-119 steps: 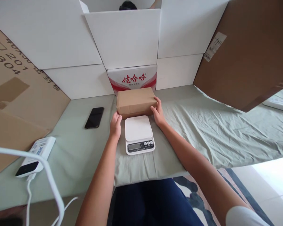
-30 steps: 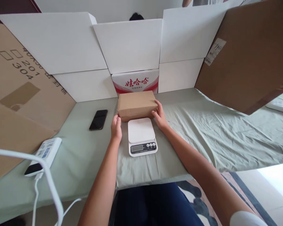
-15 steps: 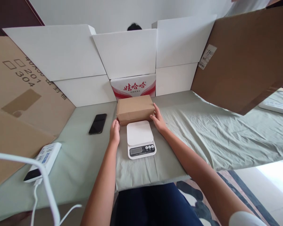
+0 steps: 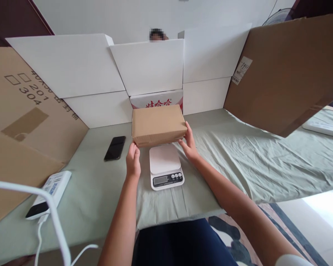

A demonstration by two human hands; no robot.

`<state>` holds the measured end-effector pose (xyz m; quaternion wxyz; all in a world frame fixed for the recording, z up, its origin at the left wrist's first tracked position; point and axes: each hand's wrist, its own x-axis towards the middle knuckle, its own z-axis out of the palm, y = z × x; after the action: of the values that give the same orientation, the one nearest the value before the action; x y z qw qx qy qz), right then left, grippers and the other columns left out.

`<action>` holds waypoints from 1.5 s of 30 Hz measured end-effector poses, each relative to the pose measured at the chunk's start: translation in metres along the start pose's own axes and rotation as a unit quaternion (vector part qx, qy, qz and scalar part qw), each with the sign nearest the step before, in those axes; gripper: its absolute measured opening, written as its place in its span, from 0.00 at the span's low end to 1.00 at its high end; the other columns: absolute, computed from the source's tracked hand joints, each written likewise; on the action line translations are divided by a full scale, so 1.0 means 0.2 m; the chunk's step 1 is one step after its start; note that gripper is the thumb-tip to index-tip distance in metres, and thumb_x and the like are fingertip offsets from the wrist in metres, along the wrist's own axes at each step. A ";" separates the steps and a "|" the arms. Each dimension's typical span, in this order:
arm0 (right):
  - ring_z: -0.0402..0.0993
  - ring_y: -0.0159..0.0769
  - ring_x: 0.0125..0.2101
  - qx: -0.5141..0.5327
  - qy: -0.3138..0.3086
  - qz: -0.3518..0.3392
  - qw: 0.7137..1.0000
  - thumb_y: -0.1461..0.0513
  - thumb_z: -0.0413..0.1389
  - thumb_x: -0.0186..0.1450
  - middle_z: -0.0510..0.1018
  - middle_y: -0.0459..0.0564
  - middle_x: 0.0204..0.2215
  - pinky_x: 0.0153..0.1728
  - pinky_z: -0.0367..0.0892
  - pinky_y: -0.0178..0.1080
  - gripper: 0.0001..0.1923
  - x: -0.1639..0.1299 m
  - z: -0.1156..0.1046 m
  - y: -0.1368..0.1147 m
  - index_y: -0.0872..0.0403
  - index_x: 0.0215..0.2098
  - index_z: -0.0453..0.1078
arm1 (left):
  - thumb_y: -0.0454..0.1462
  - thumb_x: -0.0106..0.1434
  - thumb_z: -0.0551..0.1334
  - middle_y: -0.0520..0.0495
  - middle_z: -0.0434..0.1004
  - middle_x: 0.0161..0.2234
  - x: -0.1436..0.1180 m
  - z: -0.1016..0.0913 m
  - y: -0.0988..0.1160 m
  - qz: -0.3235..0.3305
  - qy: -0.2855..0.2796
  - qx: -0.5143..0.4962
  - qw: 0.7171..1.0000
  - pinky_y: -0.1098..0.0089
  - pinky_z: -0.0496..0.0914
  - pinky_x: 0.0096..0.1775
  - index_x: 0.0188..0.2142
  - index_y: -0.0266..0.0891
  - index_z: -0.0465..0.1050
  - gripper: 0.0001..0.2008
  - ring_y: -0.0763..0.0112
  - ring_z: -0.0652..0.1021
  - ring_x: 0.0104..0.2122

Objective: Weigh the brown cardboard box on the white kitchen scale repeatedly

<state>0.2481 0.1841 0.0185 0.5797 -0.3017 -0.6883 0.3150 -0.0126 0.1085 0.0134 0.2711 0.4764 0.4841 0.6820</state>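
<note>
A closed brown cardboard box (image 4: 158,125) is held level between both my hands, raised off the cloth just behind a white kitchen scale (image 4: 165,166). My left hand (image 4: 133,159) grips its near left corner, the fingers partly hidden beneath it. At the right end, my right hand (image 4: 189,143) has the thumb on the near lower edge and the fingers along the side. The scale's white platform carries nothing, and its dark display panel with several round buttons faces me.
A black phone (image 4: 115,148) lies left of the scale. Farther left are a white power strip (image 4: 50,194) and a white cable (image 4: 57,221). White boxes (image 4: 155,66) wall off the back, with large cardboard sheets (image 4: 288,74) at the sides. A person's head shows behind them.
Both hands have lifted the cardboard box up from the cloth and a little toward me. It now covers more of the red-lettered carton behind. The person's head has risen slightly.
</note>
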 end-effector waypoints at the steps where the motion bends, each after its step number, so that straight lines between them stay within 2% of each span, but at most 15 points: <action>1: 0.60 0.53 0.73 -0.004 0.003 -0.008 1.000 0.39 0.55 0.70 0.54 0.57 0.77 0.69 0.65 0.57 0.47 -0.02 -0.01 -0.02 0.44 0.79 0.42 | 0.61 0.65 0.63 0.33 0.73 0.66 -0.04 0.00 0.03 0.009 -0.002 -0.006 1.000 0.54 0.62 0.70 0.67 0.37 0.71 0.40 0.49 0.69 0.70; 4: 0.57 0.54 0.74 -0.020 0.009 -0.020 1.000 0.40 0.55 0.72 0.54 0.56 0.77 0.70 0.64 0.58 0.44 -0.11 -0.03 -0.08 0.41 0.78 0.43 | 0.60 0.65 0.64 0.31 0.71 0.68 -0.17 -0.04 0.08 0.011 0.000 -0.014 1.000 0.52 0.60 0.71 0.68 0.36 0.69 0.42 0.46 0.66 0.71; 8: 0.57 0.54 0.73 -0.044 -0.006 0.000 0.999 0.40 0.54 0.72 0.56 0.55 0.75 0.68 0.66 0.59 0.43 -0.25 -0.08 -0.13 0.38 0.78 0.44 | 0.60 0.65 0.64 0.30 0.71 0.68 -0.35 -0.10 0.12 -0.019 -0.008 0.005 1.000 0.49 0.59 0.71 0.69 0.36 0.68 0.42 0.43 0.64 0.72; 12: 0.58 0.55 0.73 -0.039 -0.025 0.028 0.999 0.40 0.52 0.73 0.58 0.54 0.74 0.66 0.69 0.60 0.41 -0.35 -0.11 -0.17 0.37 0.78 0.45 | 0.58 0.66 0.64 0.30 0.71 0.67 -0.46 -0.14 0.14 -0.028 -0.031 0.014 0.999 0.49 0.59 0.71 0.70 0.36 0.67 0.41 0.42 0.66 0.72; 21: 0.60 0.54 0.72 -0.045 -0.032 0.018 0.998 0.42 0.51 0.74 0.61 0.54 0.72 0.65 0.71 0.59 0.36 -0.37 -0.12 -0.21 0.38 0.76 0.50 | 0.55 0.67 0.64 0.33 0.73 0.66 -0.47 -0.14 0.13 -0.057 -0.012 0.017 0.998 0.49 0.60 0.71 0.69 0.37 0.69 0.37 0.45 0.67 0.71; 26: 0.61 0.54 0.71 -0.048 -0.031 0.024 0.998 0.41 0.51 0.73 0.63 0.56 0.71 0.64 0.71 0.59 0.37 -0.36 -0.12 -0.23 0.39 0.76 0.51 | 0.54 0.65 0.66 0.33 0.76 0.64 -0.49 -0.14 0.13 -0.067 0.016 0.013 0.998 0.49 0.63 0.70 0.68 0.38 0.70 0.37 0.44 0.70 0.69; 32: 0.63 0.53 0.69 -0.043 -0.031 0.020 0.998 0.41 0.52 0.73 0.63 0.56 0.70 0.63 0.72 0.57 0.36 -0.36 -0.13 -0.23 0.39 0.75 0.52 | 0.54 0.64 0.67 0.32 0.76 0.64 -0.50 -0.13 0.15 -0.071 0.029 0.010 0.997 0.47 0.63 0.70 0.67 0.37 0.71 0.38 0.42 0.67 0.71; 36: 0.63 0.54 0.69 -0.042 -0.028 0.014 0.999 0.42 0.52 0.74 0.64 0.55 0.70 0.63 0.72 0.57 0.35 -0.37 -0.12 -0.23 0.39 0.75 0.54 | 0.54 0.64 0.67 0.32 0.76 0.64 -0.51 -0.14 0.14 -0.071 0.034 0.005 0.997 0.46 0.62 0.70 0.67 0.36 0.71 0.37 0.43 0.68 0.70; 40: 0.63 0.55 0.69 -0.044 -0.031 0.013 0.998 0.41 0.51 0.73 0.63 0.55 0.72 0.62 0.71 0.58 0.38 -0.37 -0.12 -0.24 0.38 0.77 0.50 | 0.54 0.64 0.67 0.32 0.76 0.64 -0.51 -0.15 0.13 -0.065 0.041 0.006 0.997 0.47 0.62 0.70 0.67 0.36 0.71 0.37 0.43 0.68 0.70; 45: 0.66 0.55 0.66 -0.039 0.001 0.031 0.999 0.38 0.50 0.72 0.63 0.56 0.70 0.62 0.71 0.59 0.41 -0.36 -0.12 -0.22 0.37 0.78 0.46 | 0.53 0.66 0.66 0.31 0.72 0.67 -0.50 -0.15 0.12 -0.034 0.058 0.000 0.998 0.49 0.60 0.71 0.69 0.37 0.69 0.38 0.45 0.66 0.72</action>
<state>0.2809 0.1020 0.0123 0.5579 -0.3454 -0.6899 0.3056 0.0022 0.0037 -0.0048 0.2654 0.4195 0.5147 0.6991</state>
